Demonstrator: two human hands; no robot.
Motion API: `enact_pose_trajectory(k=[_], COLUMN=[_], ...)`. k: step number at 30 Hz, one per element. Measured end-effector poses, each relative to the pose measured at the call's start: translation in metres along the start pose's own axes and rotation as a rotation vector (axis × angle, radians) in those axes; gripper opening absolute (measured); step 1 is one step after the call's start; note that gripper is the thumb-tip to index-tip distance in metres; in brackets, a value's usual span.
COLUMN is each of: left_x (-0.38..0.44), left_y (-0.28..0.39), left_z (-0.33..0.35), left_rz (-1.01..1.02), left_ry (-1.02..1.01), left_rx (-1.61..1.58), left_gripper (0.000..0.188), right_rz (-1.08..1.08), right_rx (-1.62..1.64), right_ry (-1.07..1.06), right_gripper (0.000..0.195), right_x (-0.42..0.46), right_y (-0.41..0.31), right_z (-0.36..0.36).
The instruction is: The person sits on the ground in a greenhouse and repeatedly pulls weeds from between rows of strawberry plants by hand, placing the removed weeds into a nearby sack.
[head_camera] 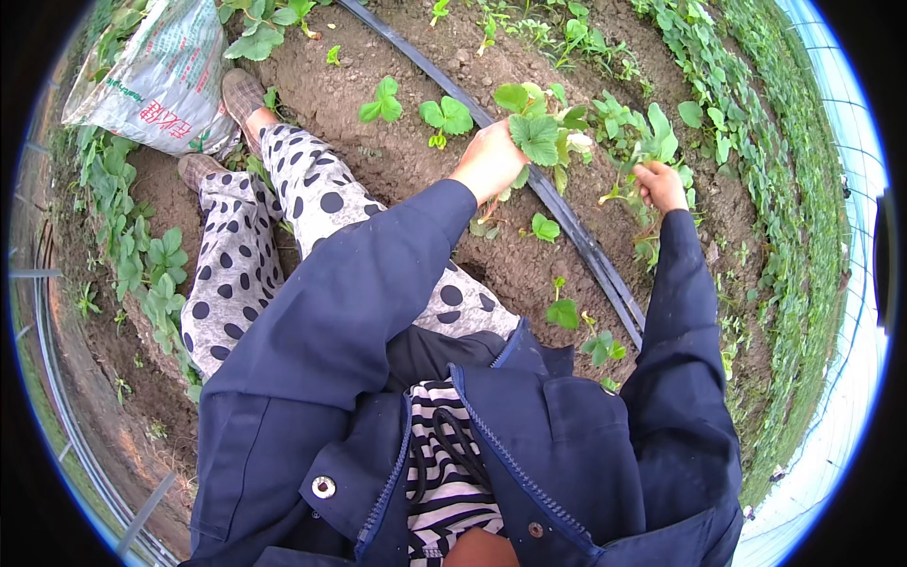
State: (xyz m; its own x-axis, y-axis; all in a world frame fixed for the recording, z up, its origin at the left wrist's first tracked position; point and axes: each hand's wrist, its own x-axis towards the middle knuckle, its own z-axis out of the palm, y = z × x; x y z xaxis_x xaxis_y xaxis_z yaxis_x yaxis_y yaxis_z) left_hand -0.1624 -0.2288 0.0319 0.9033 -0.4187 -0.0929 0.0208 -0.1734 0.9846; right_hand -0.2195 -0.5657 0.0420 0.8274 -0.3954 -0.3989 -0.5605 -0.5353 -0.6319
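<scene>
My left hand (492, 159) is closed around a bunch of strawberry leaves and stems (535, 135), just over the black drip tape (567, 209). Some of the bunch is pale or yellowish, and reddish stems hang below the hand. To its right, my right hand (659, 186) pinches green leaves (659, 138) between thumb and fingers, above the soil on the far side of the tape. Whether those leaves are still rooted cannot be told. Small strawberry plants (446, 117) stand in the brown soil (319, 92) near my left hand, with another (545, 228) below it.
A white printed plastic sack (170, 85) lies at the upper left, beside my shoes. Rows of leafy plants (765, 191) run along the right, and another row (152, 269) lies left of my legs. More small strawberry plants (563, 313) grow near my knees. Greenhouse film (850, 212) curves along the right rim.
</scene>
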Motion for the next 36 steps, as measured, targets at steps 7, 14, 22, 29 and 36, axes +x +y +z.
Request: enact_pose_trajectory(k=[7, 14, 22, 29, 36], left_x=[0.002, 0.004, 0.004, 0.002, -0.015], left_y=[-0.003, -0.005, -0.003, -0.007, 0.001], left_z=[0.001, 0.006, 0.006, 0.024, 0.023], left_rz=[-0.006, 0.010, -0.032, 0.179, -0.239], left_ry=[-0.014, -0.032, -0.035, -0.103, -0.145], left_rx=[0.025, 0.074, 0.030, -0.264, -0.670], left_gripper=[0.037, 0.038, 0.040, 0.055, 0.025], right_rz=[0.066, -0.014, -0.328, -0.658, -0.315], right_rx=[-0.230, -0.177, -0.206, -0.004, 0.955], right_ry=[-0.226, -0.063, -0.115, 0.179, -0.197], right_gripper=[0.025, 0.011, 0.021, 0.031, 0.046], right_x=[0.048, 0.047, 0.013, -0.074, -0.142], right_y=[0.024, 0.043, -0.038, -0.097, -0.082], right_z=[0.019, 0.031, 0.066, 0.131, 0.148])
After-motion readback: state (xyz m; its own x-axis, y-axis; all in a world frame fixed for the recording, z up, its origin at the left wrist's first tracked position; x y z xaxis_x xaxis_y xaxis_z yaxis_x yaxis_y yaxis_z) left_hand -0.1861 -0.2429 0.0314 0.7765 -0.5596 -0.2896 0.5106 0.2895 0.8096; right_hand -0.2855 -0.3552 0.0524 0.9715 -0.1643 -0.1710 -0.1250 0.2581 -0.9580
